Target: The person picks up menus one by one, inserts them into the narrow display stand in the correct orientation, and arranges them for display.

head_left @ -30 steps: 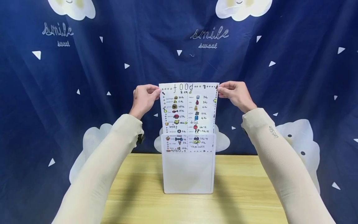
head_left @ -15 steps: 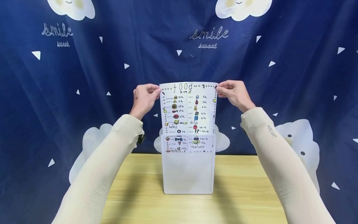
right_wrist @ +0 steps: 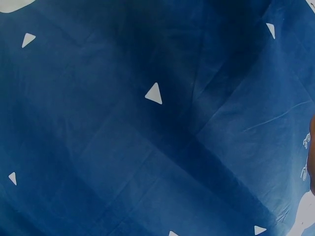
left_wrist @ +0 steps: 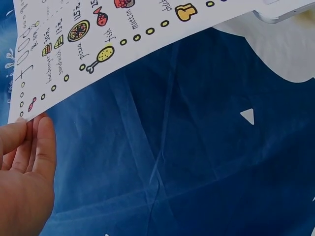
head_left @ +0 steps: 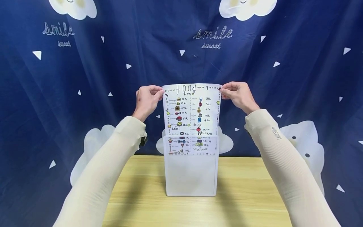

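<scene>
A white menu sheet [head_left: 191,110] headed "food", with small coloured food drawings and prices, stands upright with its lower part inside a clear stand-up holder [head_left: 191,176] on the wooden table [head_left: 136,192]. My left hand [head_left: 147,100] pinches the sheet's top left corner, and my right hand [head_left: 238,94] pinches the top right corner. In the left wrist view the sheet [left_wrist: 98,44] runs across the top, with the fingertips [left_wrist: 29,132] at its corner. The right wrist view shows only the blue cloth.
A dark blue curtain [head_left: 85,78] printed with white triangles, clouds and "smile sweet" hangs right behind the table. The holder stands near the table's far edge, with bare wood on both sides and in front of it.
The sheet has sunk very slightly into the holder; both hands stay at its top corners, barely shifted.
</scene>
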